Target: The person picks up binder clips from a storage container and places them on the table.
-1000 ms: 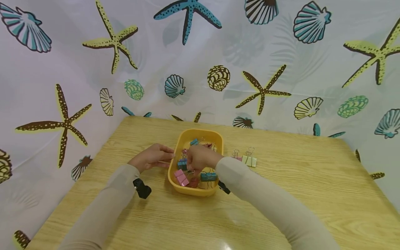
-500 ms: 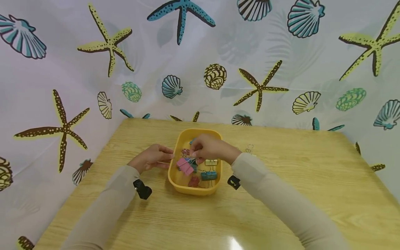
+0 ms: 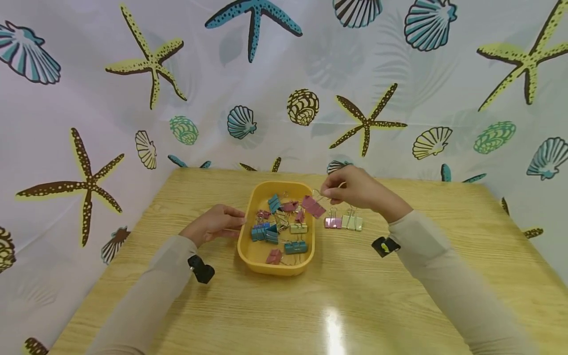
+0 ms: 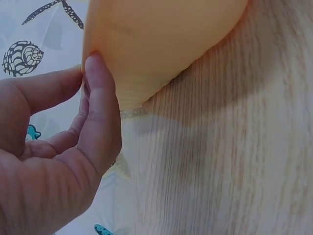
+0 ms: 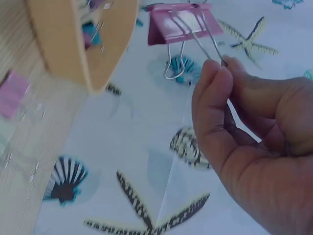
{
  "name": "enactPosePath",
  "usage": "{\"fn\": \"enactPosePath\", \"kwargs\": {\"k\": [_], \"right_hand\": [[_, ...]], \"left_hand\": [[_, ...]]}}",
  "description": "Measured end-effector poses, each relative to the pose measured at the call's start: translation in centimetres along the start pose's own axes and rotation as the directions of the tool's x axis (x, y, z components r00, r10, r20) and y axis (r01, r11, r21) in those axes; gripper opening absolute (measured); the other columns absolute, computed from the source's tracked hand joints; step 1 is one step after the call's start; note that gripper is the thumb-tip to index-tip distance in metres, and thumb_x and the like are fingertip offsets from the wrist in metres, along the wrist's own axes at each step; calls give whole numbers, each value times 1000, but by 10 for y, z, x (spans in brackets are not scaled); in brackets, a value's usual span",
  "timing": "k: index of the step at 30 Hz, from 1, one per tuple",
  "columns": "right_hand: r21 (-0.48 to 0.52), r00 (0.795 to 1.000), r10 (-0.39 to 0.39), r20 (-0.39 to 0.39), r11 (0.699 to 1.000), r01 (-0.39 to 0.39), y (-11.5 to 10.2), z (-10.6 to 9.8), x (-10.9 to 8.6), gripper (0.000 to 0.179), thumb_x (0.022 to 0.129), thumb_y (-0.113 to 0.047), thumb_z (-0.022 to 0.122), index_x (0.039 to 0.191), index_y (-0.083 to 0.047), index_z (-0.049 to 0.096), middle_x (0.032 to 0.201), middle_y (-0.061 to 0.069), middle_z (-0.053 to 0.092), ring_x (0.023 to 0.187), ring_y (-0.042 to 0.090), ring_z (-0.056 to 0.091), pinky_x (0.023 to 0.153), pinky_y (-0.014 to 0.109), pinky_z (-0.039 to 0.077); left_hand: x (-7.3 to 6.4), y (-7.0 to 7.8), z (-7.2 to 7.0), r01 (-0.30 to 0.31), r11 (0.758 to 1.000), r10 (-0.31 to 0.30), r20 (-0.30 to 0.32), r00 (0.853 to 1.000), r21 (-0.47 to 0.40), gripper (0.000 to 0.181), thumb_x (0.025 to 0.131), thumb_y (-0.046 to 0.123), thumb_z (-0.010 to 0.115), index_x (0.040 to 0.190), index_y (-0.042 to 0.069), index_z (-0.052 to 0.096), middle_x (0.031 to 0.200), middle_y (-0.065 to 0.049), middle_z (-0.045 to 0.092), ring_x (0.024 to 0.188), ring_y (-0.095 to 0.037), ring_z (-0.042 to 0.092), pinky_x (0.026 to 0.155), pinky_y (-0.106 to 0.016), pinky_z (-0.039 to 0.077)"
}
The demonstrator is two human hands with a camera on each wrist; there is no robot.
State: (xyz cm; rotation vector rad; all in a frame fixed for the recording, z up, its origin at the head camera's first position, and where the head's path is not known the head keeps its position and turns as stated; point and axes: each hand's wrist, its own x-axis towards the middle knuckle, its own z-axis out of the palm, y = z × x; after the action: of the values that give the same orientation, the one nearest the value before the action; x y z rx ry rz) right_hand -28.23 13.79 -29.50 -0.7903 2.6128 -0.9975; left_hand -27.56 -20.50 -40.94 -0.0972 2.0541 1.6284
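Pinched by a wire handle between my right hand's [image 3: 355,187] thumb and fingers, a pink binder clip [image 3: 313,206] hangs over the right rim of the yellow plastic box [image 3: 275,270]. In the right wrist view this pink clip [image 5: 183,22] has its other wire handle hanging free. My left hand [image 3: 217,224] holds the box's left rim. In the left wrist view, a fingertip of the left hand [image 4: 63,132] lies along the outer wall. Inside the box are several binder clips, among them a teal one [image 3: 296,247], a pale yellow one [image 3: 299,228] and a red-pink one [image 3: 274,256].
Right of the box, a pink binder clip [image 3: 333,223] and a pale yellow-green binder clip [image 3: 352,223] stand side by side on the wooden table [image 3: 426,256]. A patterned sheet with starfish and shells [image 3: 266,133] rises behind the table.
My right hand has come up out of the box and moved right, carrying the pink binder clip by its handle. The left hand has kept its place at the rim.
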Motion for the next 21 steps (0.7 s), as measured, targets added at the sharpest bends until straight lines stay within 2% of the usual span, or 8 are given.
{"fn": "enactPosePath", "kwargs": {"k": [5,11,15,21], "right_hand": [[-57,999,27,-38,998,-29,26,-18,-24,12,96,-8,58,96,-1,68,91,13,64,77,21,62,72,34,53],[-110,992,89,-91,989,-98,57,-23,-45,14,96,-10,58,97,0,67,91,13,65,75,19,59,66,32,49],[-165,986,110,-124,978,-130,78,-24,-54,14,95,-9,59,96,2,67,89,14,66,77,21,63,65,33,52],[-223,985,114,-129,965,-141,109,-25,-56,12,94,-5,59,95,3,68,86,14,68,75,23,65,62,35,53]], "left_hand": [[2,-2,1,-18,1000,18,-6,1000,15,45,100,9,51,139,-10,39,136,-26,46,119,-32,55,93,-38,52],[0,-4,-2,-23,999,23,-16,1000,36,45,100,10,51,139,-9,40,135,-26,48,113,-28,58,94,-39,51],[1,-4,-1,-17,999,18,-28,999,37,47,99,12,53,140,-8,39,134,-25,48,108,-24,60,92,-37,53],[2,-4,0,-17,999,19,-36,999,34,49,99,14,54,140,-8,38,134,-24,48,108,-23,60,90,-36,54]]}}
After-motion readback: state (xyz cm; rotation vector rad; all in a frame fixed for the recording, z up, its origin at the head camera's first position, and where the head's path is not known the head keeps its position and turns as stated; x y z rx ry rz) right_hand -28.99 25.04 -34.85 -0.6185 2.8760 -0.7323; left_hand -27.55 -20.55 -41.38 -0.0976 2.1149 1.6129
